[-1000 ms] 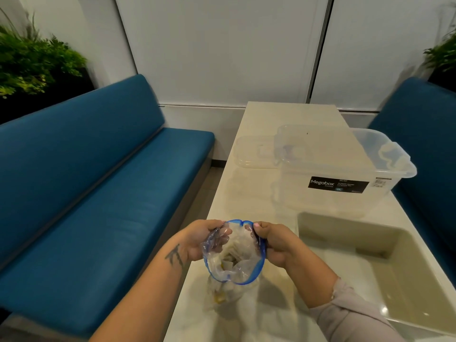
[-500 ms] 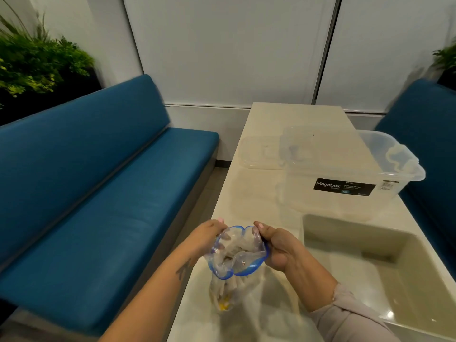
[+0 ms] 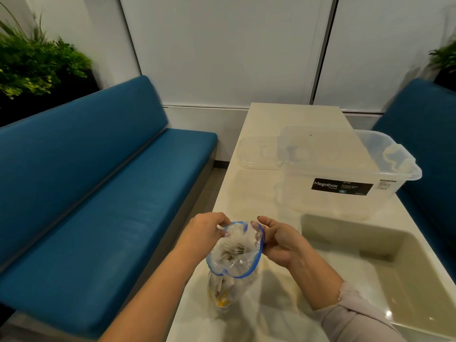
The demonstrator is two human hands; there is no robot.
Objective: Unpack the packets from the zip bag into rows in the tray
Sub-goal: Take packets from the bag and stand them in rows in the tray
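Your left hand [image 3: 206,234] and right hand [image 3: 277,239] pinch the zip bag [image 3: 234,257] mouth apart; the tray [image 3: 417,275], seemingly empty, lies nearer your right.

Item 1: zip bag [image 3: 235,253], clear plastic with blue zip rim, upright on the bench, mouth pulled open into a loop; I see pale packets [image 3: 229,254] bunched inside, some yellow low down, count unreadable. Item 2: tray [image 3: 365,245], beige, deep, rectangular, resting on the bench just right of the bag; I see no packets in it
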